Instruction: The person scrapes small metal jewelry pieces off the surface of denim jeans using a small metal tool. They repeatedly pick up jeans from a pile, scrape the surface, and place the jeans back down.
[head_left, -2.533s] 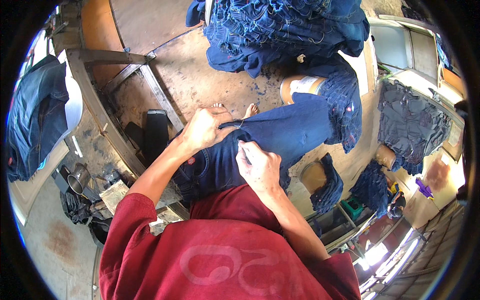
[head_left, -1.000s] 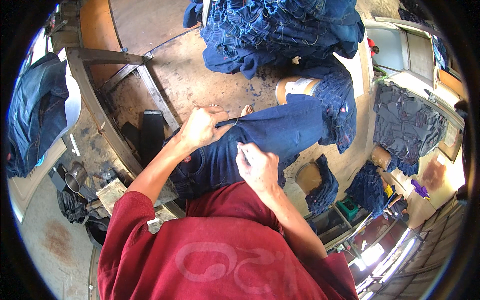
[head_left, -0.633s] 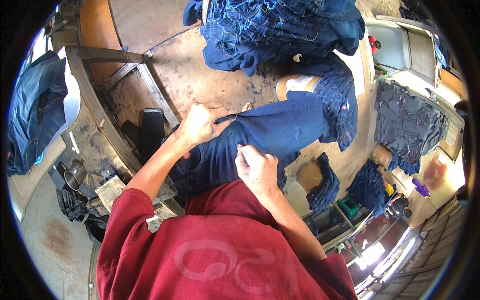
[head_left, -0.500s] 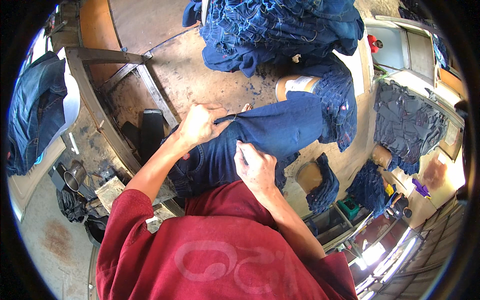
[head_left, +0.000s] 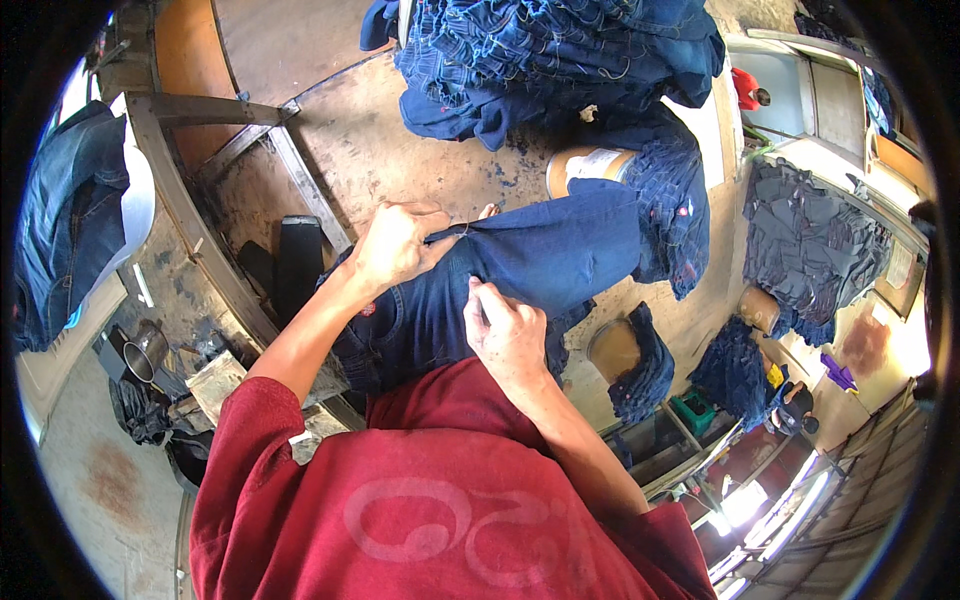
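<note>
A pair of dark blue jeans point(head_left: 560, 245) stretches across in front of me, one leg reaching out to the right. My left hand point(head_left: 400, 245) is closed on an edge of the denim, bunching it between thumb and fingers. Just below and to the right, my right hand point(head_left: 507, 325) is closed in a pinch at the surface of the same cloth. Its fingertips touch the denim; whether a thread is between them I cannot make out. A short loose thread shows beside my left fingertips.
A tall heap of denim garments point(head_left: 560, 60) lies ahead. More jeans point(head_left: 672, 200) drape over a round drum point(head_left: 590, 172) to the right. On the left stand a metal frame point(head_left: 190, 220) and jeans point(head_left: 70, 225). Two people, one in red point(head_left: 745, 90), are farther off at right.
My hands and the jeans keep almost the same places, with the whole view shifted slightly. The person in red at the far right shows a little more.
</note>
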